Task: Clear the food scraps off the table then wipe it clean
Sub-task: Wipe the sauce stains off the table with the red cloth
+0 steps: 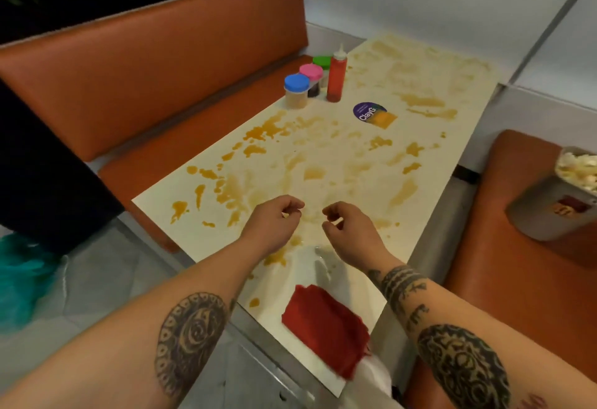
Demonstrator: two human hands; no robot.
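The cream table [323,137] is smeared with orange-brown sauce stains [258,132] along most of its length. My left hand [274,222] and my right hand [350,227] hover side by side over the near middle, fingers curled. A small pale scrap [336,222] shows pinched in my right fingertips. A pale bit shows at my left fingertips too, too small to identify. A folded red cloth [326,328] lies on the near end of the table, below my hands.
A grey bucket [549,214] holding pale scraps sits on the orange bench [478,279] at right. Three lidded jars [296,92] and a red sauce bottle [336,77] stand by the far left edge, near a round sticker [368,111]. A person in dark clothing [42,166] stands at left.
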